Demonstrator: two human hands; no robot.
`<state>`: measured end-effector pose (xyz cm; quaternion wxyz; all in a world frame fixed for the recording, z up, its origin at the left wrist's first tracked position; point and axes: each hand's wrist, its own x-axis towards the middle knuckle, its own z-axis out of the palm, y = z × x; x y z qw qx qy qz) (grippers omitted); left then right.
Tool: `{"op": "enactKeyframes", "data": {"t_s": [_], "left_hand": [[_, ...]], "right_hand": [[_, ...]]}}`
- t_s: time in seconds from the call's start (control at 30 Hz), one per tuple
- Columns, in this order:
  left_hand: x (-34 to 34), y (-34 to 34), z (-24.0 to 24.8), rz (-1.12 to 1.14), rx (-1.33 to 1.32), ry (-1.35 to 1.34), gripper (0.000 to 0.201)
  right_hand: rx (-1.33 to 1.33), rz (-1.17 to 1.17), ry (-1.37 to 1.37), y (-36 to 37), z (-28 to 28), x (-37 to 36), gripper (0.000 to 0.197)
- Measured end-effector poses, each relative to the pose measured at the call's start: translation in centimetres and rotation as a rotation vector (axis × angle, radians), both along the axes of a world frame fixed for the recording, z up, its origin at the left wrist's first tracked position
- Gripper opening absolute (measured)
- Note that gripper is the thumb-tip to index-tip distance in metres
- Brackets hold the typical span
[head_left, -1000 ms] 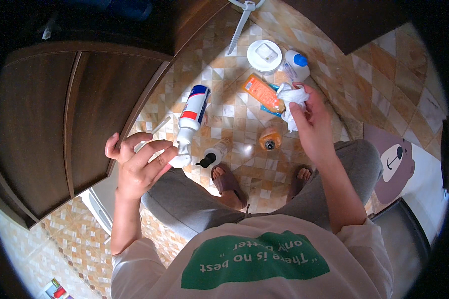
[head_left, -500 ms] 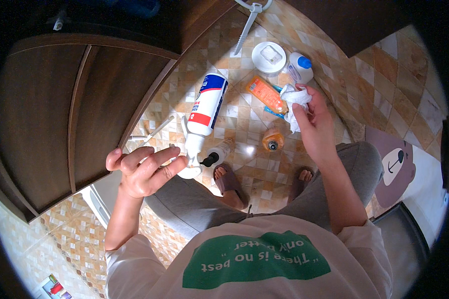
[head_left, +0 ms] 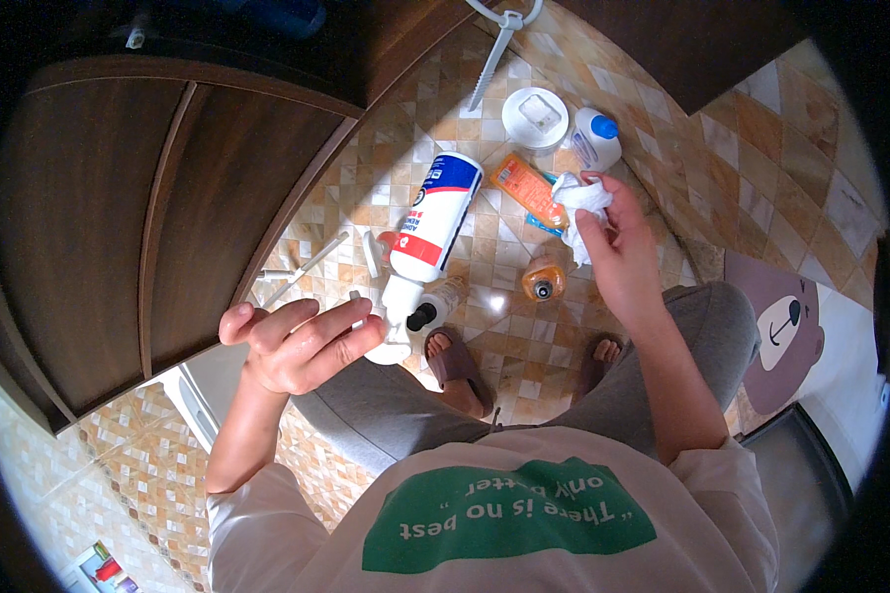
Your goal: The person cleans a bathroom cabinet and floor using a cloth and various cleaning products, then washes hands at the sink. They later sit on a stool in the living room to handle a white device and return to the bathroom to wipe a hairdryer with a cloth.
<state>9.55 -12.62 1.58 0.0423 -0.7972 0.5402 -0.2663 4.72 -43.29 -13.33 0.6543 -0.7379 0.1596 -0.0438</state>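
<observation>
The head view shows the left hand (head_left: 302, 348) at the lower, trigger end of a white spray bottle (head_left: 437, 217) with a blue and red label. The bottle lies ahead of those fingers and to their right; its long axis runs slantwise, the neck and white trigger head (head_left: 400, 306) toward the hand, the base pointing away from the person and rightward. The left fingers are bent around the trigger head and appear to hold the bottle by it, though where each fingertip meets the plastic is hard to make out.

The left hand is by far the nearer one. The right hand (head_left: 623, 235) is well apart, across to the right, its thumb and fingers pinched on a crumpled white cloth (head_left: 578, 201). Just beside that cloth, to its left, lies an orange packet (head_left: 524, 186). Farther ahead on the tiled floor stand a white-lidded tub (head_left: 535, 117) and a blue-capped bottle (head_left: 595, 141); an amber bottle (head_left: 544, 279) stands between the hands, nearer the person's feet.
</observation>
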Motion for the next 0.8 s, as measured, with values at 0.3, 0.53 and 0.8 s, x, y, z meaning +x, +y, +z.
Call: {"op": "enactKeyframes", "data": {"t_s": [0.3,0.53,0.8], "left_hand": [[-0.4,0.8,0.4,-0.06,-0.069,-0.053,0.026],[-0.4,0.8,0.5,-0.066,-0.071,-0.073,0.027],[1.3,0.9,-2.2,0.207,-0.029,0.394,0.02]], "right_hand": [[0.004,-0.005,0.028,0.4,0.4,-0.1,0.037],[0.037,0.0,0.014,0.5,0.3,0.0,0.037],[0.017,-0.021,-0.018,0.1,0.5,0.0,0.037]]}}
